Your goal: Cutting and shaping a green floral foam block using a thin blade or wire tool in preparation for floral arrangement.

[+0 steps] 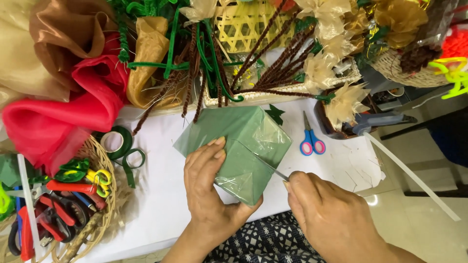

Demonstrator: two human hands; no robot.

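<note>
Two hands: left hand (207, 187), right hand (331, 214); one wrapped green block (239, 141); possibly one blade (273, 169).

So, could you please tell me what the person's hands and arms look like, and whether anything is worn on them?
Both are bare: the left hand and right hand show no gloves, rings or watch, and no sleeves reach the wrists. The nails on the fingers are short and unpainted.
</note>
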